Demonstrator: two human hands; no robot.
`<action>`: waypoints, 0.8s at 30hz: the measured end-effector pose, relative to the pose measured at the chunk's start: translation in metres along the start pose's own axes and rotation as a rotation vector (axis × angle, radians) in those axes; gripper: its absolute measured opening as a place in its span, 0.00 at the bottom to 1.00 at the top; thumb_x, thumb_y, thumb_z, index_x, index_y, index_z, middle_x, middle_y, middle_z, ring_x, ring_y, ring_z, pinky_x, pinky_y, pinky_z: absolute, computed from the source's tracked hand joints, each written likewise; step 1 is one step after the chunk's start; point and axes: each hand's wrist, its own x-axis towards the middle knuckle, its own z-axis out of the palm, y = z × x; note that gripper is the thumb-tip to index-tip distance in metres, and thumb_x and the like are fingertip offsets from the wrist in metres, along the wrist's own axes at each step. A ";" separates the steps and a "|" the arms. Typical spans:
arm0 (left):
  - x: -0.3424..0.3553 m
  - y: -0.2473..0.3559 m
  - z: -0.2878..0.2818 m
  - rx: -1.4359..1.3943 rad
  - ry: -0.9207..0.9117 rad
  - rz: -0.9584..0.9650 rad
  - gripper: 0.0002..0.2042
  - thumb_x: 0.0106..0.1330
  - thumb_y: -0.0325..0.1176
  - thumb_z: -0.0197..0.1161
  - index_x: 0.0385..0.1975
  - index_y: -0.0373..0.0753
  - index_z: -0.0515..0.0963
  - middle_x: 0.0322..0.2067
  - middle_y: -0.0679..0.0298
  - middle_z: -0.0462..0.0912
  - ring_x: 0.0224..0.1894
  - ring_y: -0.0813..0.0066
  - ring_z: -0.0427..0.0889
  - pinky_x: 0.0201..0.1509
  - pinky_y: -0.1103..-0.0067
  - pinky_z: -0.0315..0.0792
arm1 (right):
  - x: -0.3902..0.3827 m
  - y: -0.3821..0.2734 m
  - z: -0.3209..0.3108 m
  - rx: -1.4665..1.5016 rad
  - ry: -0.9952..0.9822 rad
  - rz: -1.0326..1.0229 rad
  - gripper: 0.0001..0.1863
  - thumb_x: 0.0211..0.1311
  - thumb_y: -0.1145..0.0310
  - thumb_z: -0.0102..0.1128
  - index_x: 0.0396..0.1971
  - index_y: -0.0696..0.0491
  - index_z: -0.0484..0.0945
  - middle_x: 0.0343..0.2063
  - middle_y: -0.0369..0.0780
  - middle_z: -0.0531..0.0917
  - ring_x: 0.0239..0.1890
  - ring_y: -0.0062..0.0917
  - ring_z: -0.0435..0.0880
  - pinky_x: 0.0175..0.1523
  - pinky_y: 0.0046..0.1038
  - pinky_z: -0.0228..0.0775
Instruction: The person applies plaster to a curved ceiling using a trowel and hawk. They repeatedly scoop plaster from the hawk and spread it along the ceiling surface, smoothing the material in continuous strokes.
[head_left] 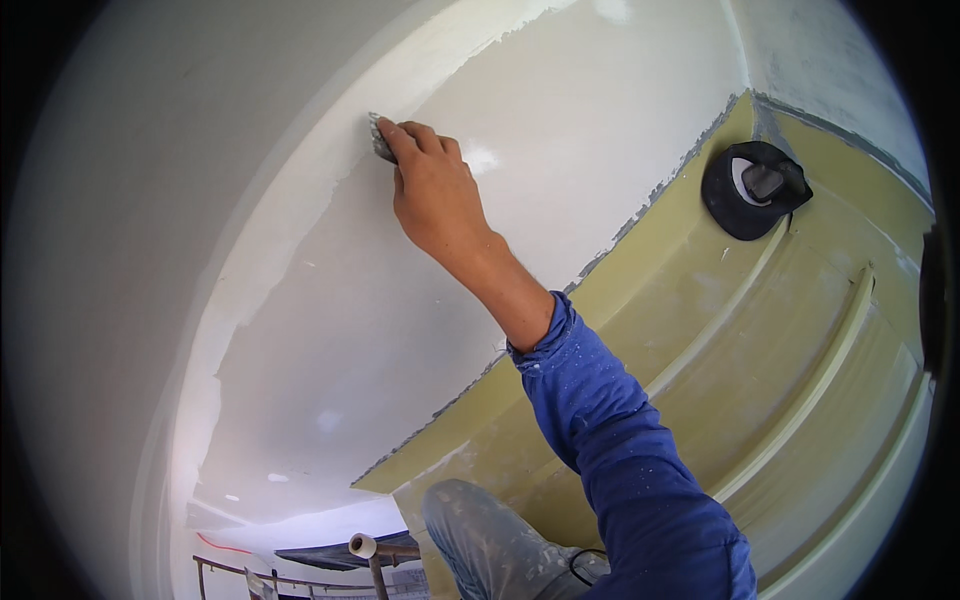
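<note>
My right hand (437, 190), its blue sleeve (625, 430) reaching up from the lower right, is closed on a small grey, white-dusted pad (380, 140). The pad looks like folded sandpaper, though my fingers hide part of it. It rests at the edge of a whiter band of filler (270, 245), which curves along the pale grey wall surface (400, 310). My thumb and fingers pinch it from either side. The left hand is not in view.
A dark cap (745, 205) with a black object on it sits on the yellow-green ribbed panel (740, 360) at right. Grey filler (640, 215) lines the panel's edge. My dusty trouser leg (495, 535) is below, beside a metal railing (375, 565).
</note>
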 end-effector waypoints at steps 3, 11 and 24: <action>0.002 -0.001 0.000 0.015 -0.009 -0.002 0.36 0.58 0.27 0.64 0.69 0.25 0.60 0.61 0.49 0.71 0.57 0.61 0.75 0.52 0.70 0.78 | 0.062 0.054 -0.055 -0.086 0.126 0.113 0.23 0.68 0.77 0.47 0.63 0.55 0.72 0.59 0.48 0.76 0.56 0.47 0.77 0.59 0.40 0.74; 0.012 -0.014 -0.014 0.160 -0.070 0.010 0.37 0.58 0.27 0.64 0.69 0.25 0.60 0.62 0.49 0.70 0.58 0.61 0.75 0.53 0.71 0.78 | 0.133 0.094 -0.084 -0.231 0.150 0.195 0.26 0.63 0.72 0.50 0.63 0.52 0.73 0.62 0.43 0.75 0.58 0.47 0.73 0.58 0.50 0.70; -0.039 0.069 0.048 -0.256 0.222 -0.271 0.24 0.76 0.32 0.51 0.69 0.31 0.62 0.64 0.52 0.70 0.64 0.64 0.71 0.59 0.72 0.75 | 0.159 0.086 -0.084 -0.275 0.210 0.188 0.23 0.65 0.72 0.47 0.60 0.52 0.75 0.59 0.48 0.76 0.56 0.52 0.76 0.59 0.55 0.70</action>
